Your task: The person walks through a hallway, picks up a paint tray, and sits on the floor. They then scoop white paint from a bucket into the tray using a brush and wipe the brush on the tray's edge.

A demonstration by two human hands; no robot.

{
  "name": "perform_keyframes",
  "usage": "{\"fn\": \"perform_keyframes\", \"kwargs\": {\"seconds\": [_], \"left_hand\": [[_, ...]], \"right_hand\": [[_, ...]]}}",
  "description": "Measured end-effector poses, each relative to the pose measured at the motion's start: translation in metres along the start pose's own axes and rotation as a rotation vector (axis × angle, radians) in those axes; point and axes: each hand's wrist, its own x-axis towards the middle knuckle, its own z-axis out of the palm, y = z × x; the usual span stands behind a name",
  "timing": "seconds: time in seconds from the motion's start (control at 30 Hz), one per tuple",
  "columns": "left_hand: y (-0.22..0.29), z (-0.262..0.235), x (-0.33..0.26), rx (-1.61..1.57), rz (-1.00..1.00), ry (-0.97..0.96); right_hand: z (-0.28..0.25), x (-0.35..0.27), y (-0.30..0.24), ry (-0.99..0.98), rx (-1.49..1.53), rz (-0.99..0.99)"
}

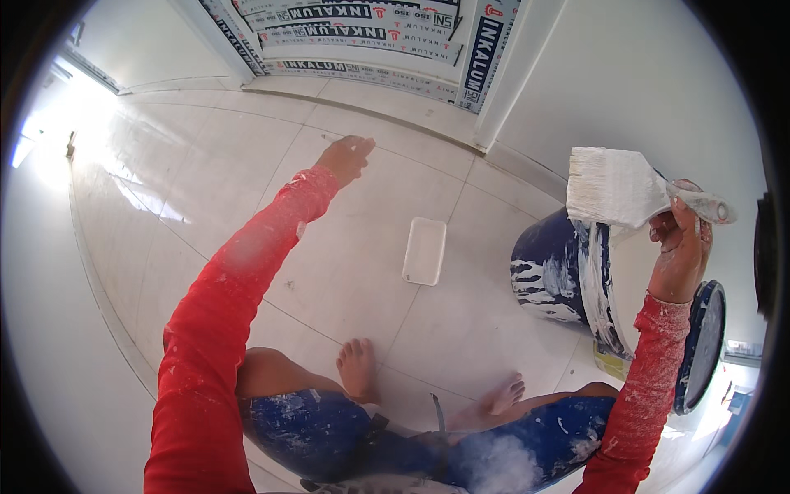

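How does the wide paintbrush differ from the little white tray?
The wide paintbrush is held up in the right hand, while the white tray lies on the tiled floor. The paintbrush has bristles and a handle; the tray is a shallow rectangle. Both look mostly white.

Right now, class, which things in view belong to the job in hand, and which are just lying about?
Apparently in the job:
wide paintbrush, in the right hand
white-smeared blue bucket

Apparently lying about:
rectangular white tray, untouched
round blue lid
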Motion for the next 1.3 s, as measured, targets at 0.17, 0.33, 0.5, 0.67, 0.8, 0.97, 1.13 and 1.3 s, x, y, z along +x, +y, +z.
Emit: {"fn": "perform_keyframes", "kwargs": {"seconds": [0.17, 0.33, 0.5, 0.67, 0.8, 0.97, 1.13, 1.3], "left_hand": [[-0.030, 0.103, -0.018, 0.351, -0.076, -0.564], [-0.002, 0.133, -0.057, 0.038, -0.006, -0.508], [0.011, 0.131, -0.062, 0.019, -0.012, -0.432], [0.003, 0.134, -0.060, 0.010, 0.022, -0.371], [-0.004, 0.138, -0.056, -0.031, 0.030, -0.336], [-0.016, 0.158, -0.046, -0.175, -0.136, -0.360], [-0.026, 0.184, -0.041, -0.330, -0.221, -0.362], [-0.029, 0.190, -0.038, -0.385, -0.180, -0.411]], "right_hand": [[-0.016, 0.000, -0.002, 0.066, -0.013, -0.054], [-0.032, 0.003, 0.005, 0.085, -0.012, -0.024], [-0.040, 0.008, 0.012, 0.041, -0.010, -0.020], [-0.040, 0.007, 0.015, -0.003, -0.068, -0.045], [-0.037, 0.009, 0.017, -0.006, -0.082, -0.036], [-0.037, 0.012, 0.019, -0.001, -0.046, -0.013], [-0.039, 0.013, 0.021, -0.008, -0.043, -0.021], [-0.042, 0.012, 0.020, -0.026, -0.063, -0.037]]}}
